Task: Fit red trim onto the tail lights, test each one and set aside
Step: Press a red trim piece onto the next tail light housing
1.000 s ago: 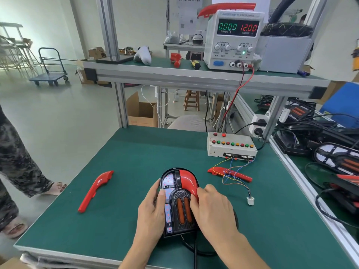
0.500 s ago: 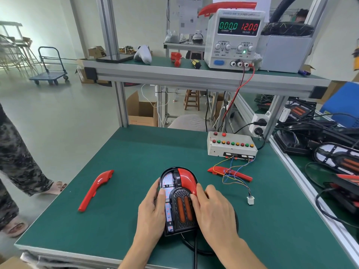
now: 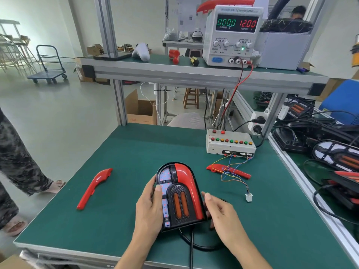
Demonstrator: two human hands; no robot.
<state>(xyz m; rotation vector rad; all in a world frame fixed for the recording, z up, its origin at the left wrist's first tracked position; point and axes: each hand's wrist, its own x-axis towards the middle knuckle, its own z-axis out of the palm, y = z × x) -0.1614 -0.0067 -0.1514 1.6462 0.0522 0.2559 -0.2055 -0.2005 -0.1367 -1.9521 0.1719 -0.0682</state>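
**Tail light held at the near edge of the worktop, red trim seated on its right side**

The tail light [image 3: 179,197] is lying face up on the green worktop [image 3: 136,152], close to the near edge and roughly central; its red trim [image 3: 187,183] is sitting along the arched top and down the right flank, beside two orange vertical lenses set in a black grille; the pale left strip of the lamp is showing small red dots. The left hand [image 3: 150,208] is gripping the left edge of the tail light, thumb lying over the pale strip, so its grip is holding the lamp; the right hand [image 3: 223,212] is hovering just beside the right flank, its grip loose and empty, fingers lightly curled and the thumb tip near the trim; whether the lower fingers are touching the housing cannot be told. A black cable [image 3: 192,241] is running out from under the lamp toward the near edge.

A spare red trim piece [image 3: 93,188] is lying well to the left; another red piece [image 3: 228,170] is lying to the right under coloured wires ending in a white connector [image 3: 248,197]; behind it the button box [image 3: 230,142] is standing; on the shelf above, the power supply [image 3: 233,34] is reading 0.000 and 12.00.
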